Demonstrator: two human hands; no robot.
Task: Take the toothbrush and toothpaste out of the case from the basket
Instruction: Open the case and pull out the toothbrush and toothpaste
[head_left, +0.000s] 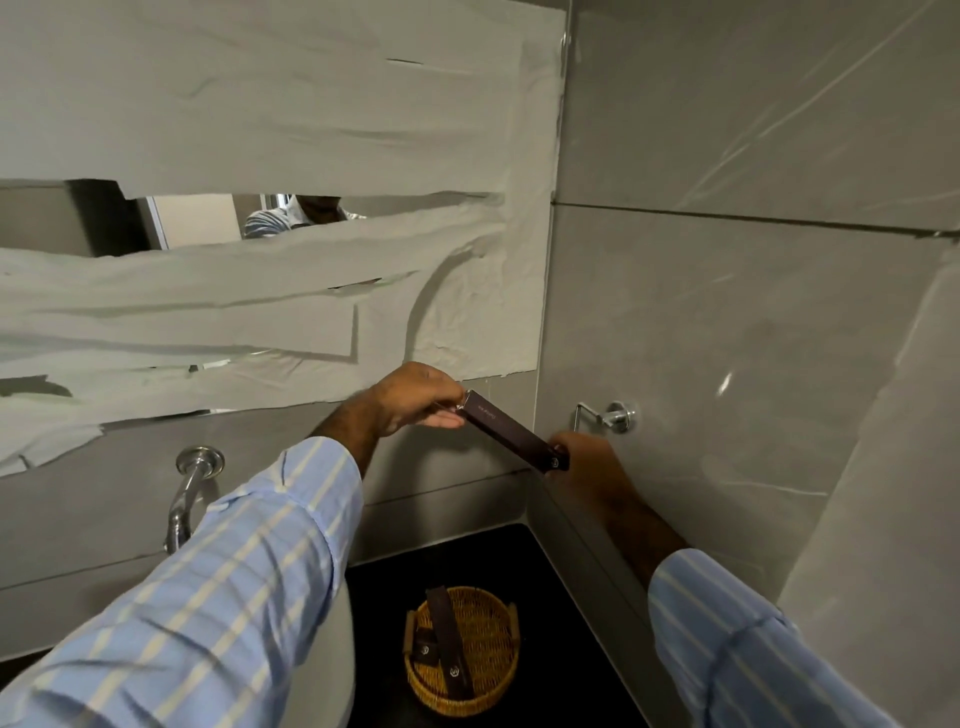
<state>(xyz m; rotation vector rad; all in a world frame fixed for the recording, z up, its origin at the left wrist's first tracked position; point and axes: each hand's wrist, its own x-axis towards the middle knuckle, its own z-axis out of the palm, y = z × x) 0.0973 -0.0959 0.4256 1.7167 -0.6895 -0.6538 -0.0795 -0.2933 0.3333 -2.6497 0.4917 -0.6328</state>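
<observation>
A long dark brown case (511, 437) is held up in front of the wall, slanting down to the right. My left hand (415, 402) pinches its upper left end, where a flap looks slightly lifted. My right hand (587, 465) grips its lower right end. Neither a toothbrush nor toothpaste shows. Below, a round woven basket (491, 696) sits on the black counter (550, 582) and holds two more dark brown cases (449, 644).
A chrome tap (189, 493) juts from the wall at left above a white basin (340, 670). A chrome holder (610, 415) is fixed to the right wall beside my right hand. The mirror above is covered with paper strips.
</observation>
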